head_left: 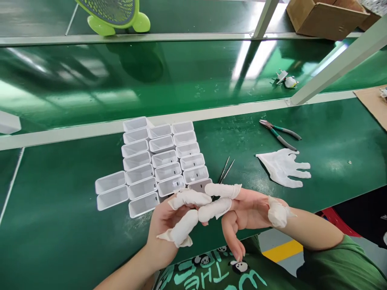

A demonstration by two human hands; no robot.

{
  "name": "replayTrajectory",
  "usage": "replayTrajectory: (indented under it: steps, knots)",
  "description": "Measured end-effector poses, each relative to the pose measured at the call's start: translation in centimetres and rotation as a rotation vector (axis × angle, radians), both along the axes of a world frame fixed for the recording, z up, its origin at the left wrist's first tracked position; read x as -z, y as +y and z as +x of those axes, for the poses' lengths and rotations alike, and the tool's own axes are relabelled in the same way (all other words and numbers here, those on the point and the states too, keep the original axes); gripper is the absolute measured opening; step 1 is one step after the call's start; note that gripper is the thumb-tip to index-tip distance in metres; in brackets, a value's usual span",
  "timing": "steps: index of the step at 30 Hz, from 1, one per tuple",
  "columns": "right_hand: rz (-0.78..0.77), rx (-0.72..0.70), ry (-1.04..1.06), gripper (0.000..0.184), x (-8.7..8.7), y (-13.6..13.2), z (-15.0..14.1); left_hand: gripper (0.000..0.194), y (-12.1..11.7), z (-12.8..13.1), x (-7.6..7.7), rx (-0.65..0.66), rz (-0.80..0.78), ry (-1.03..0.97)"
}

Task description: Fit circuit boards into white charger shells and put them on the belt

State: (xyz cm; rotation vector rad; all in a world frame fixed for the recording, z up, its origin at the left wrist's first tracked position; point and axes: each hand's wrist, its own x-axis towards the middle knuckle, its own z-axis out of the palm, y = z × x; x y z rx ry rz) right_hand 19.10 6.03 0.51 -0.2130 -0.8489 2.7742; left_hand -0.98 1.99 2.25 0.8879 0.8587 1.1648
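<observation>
My left hand [172,221] and my right hand [242,209] meet at the fingertips above the table's front. White finger cots cover the thumb and forefinger of each. The left thumb and forefinger close around the tip of a white finger cot [214,208] on a right finger. My right hand is turned palm up, two covered fingers stretched out and the others bent down. Just beyond it lie metal tweezers [226,171], their lower end hidden behind the fingers. Rows of white open plastic boxes [142,188] stand beyond my left hand; some hold small parts.
Green-handled cutting pliers [279,133] and a white glove [286,167] lie right on the green table [332,153]. A slanted metal post [335,64] rises at right. Small white parts [286,79], a cardboard box [326,18] and a green fan [117,16] are farther back.
</observation>
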Motion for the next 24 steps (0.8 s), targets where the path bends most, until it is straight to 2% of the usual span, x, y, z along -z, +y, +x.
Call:
replayTrajectory:
  steps: [4, 7, 10, 16, 20, 22, 24]
  knots:
    - [-0.108, 0.116, 0.097, 0.081, -0.7, -0.8, 0.2, 0.019, -0.7, 0.0, -0.2, -0.023, 0.055, 0.139]
    - [-0.098, 0.130, 0.144, 0.087, 0.0, -1.0, 0.3, 0.022, -1.4, 0.1, -0.2, -0.114, 0.064, 0.232]
    - [-0.064, 0.114, 0.183, 0.091, 0.7, -1.0, 0.4, 0.021, -1.8, -0.1, 0.2, -0.144, 0.047, 0.288]
    - [-0.039, 0.178, 0.113, 0.090, 0.8, -1.3, 0.7, 0.018, -1.5, -0.6, 1.4, -0.013, 0.167, 0.267]
    - [0.031, 0.232, 0.160, 0.073, 1.0, -1.2, 0.8, 0.019, -1.1, -0.1, 1.8, 0.017, 0.219, 0.221]
    - [0.038, 0.276, 0.178, 0.065, 0.8, -1.1, 0.6, 0.021, -0.9, 0.1, 1.7, 0.079, 0.244, 0.233]
    - [0.031, 0.318, 0.163, 0.060, 0.4, -1.1, 0.5, 0.022, -0.7, 0.5, 1.3, 0.085, 0.257, 0.243]
